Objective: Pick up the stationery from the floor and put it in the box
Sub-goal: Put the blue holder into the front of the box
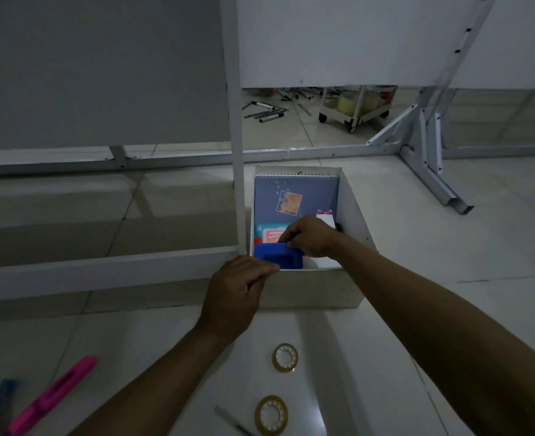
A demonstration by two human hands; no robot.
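Two hands are at the box (pixel 310 287) now: my right hand (pixel 312 237) has its grip closed on the top edge of a blue tray-like piece (pixel 278 258) and holds it inside the near end of the box, while my left hand (pixel 236 292) pinches the near rim at the corner, fingertips touching the blue piece's lower edge. Under it lie a spiral notebook (pixel 294 193), a colourful card pack (pixel 267 236) and a small pink-topped item (pixel 325 215). On the floor (pixel 417 215) near me wait two tape rolls (pixel 285 357), a pen (pixel 231 420), a pink cutter-shaped tool (pixel 50 398) and something blue-grey at the left edge that I cannot make out. The risk, as I judge it, is the blue piece resting tilted on the card pack and catching on the rim, so it tips out when I let go; leaning on the corner could also shift the light box.
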